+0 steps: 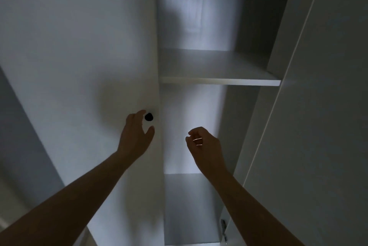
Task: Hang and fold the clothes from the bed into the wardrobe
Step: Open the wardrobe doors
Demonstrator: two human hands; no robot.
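Since the feed's pretty dim on my end, take the fine detail loosely. The wardrobe [179, 96] fills nearly the whole frame, and its open compartment runs down the centre. One white shelf [219, 81] crosses that compartment a bit above the middle, and the back panel catches patches of light above and below it.

Left of the opening is a white door [79, 46] with a small round black knob [148, 116] near its right edge, about mid-frame. The left grip [137, 132] sits just left of and below that knob, with bent fingers spread away from the thumb. The knob is in the gap between them, but I can't tell whether a fingertip actually touches it.

The right grip [203, 142] is in front of the opening, right of centre, with fingers curled in toward the palm. I can't make out anything in it, just a couple of thin bright glints across the fingers. Both bare forearms come up from the bottom corners.

A tall white panel [328, 126] takes up the right side, with a metal hinge [224, 225] low down beside it. There's a grey wall [18, 126] at the far left.
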